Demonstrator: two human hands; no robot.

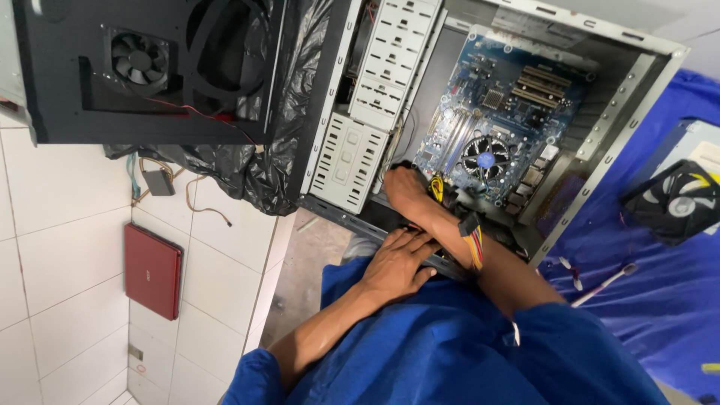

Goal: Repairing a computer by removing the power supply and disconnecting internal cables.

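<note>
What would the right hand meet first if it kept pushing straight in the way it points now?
Probably the pale metal drive cage: the right hand points up and left into the open computer case, toward the cage's lower edge. Depth is unclear; dark cables there may come first.

Motherboard [495, 131] inside the case [637, 112] — drive cage [352, 161] left, loose fan [679, 201] right

A flat dark-red rectangular laptop [153, 271] lies shut on the white tiled floor [60, 187]. Above it leans a black metal side panel [150, 71] with a small black fan, against crumpled black plastic sheeting [289, 112]. At the right, a loose black case fan [677, 202] rests on blue cloth [660, 300].
</note>
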